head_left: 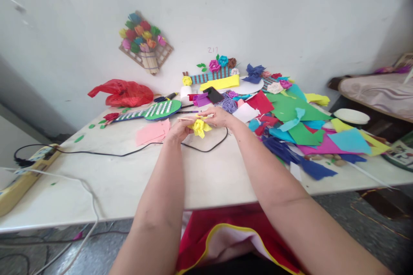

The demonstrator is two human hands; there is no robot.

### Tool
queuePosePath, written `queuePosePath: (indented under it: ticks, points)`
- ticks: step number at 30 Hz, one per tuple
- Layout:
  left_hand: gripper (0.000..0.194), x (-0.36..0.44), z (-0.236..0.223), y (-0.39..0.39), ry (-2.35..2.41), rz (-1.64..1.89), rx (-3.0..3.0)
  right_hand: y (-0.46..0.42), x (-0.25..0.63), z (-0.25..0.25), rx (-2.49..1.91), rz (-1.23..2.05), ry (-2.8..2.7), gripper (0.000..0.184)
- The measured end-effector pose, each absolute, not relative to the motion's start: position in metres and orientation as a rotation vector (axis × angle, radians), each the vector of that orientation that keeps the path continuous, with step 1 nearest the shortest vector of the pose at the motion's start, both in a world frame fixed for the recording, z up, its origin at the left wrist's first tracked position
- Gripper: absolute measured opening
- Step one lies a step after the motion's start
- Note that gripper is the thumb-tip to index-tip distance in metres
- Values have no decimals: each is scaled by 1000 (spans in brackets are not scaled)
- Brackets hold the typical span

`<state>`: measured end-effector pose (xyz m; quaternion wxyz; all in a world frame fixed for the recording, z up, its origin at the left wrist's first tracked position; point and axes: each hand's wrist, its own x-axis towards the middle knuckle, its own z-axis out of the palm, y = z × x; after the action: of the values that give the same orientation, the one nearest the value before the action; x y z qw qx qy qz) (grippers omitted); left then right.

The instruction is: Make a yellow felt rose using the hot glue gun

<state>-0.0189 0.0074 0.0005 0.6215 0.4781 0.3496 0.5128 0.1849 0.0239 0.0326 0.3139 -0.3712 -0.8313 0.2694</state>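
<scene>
1) One crumpled yellow paper flower (200, 128), held over the off-white counter (216, 176)
2) left hand (179, 129) grips its left side, right hand (219, 118) pinching the top
3) flat pink paper (151, 132) near left hand

Table (213, 180): whitish top. Left end: power strip (27, 176); black cable (106, 154) running toward centre. Rear left: red plastic bag (129, 93). Left of centre: green guitar-shaped piece (163, 110), pink paper (152, 132). Right: heaped coloured paper (301, 132).
</scene>
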Motion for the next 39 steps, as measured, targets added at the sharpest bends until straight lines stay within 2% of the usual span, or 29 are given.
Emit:
queuePosePath:
  ticks: [7, 14, 22, 39]
  points:
    - [23, -18, 2, 5, 839, 1202, 1065, 16, 187, 39, -1038, 630, -2255, 41]
    - [15, -15, 4, 5, 850, 1267, 959, 12, 179, 43, -1107, 356, -2293, 29]
    - [11, -12, 9, 3, 863, 1305, 824, 10, 173, 43, -1192, 239, -2290, 29]
    - [22, -12, 4, 9, 915, 1339, 914, 8, 170, 42, -1251, 171, -2249, 26]
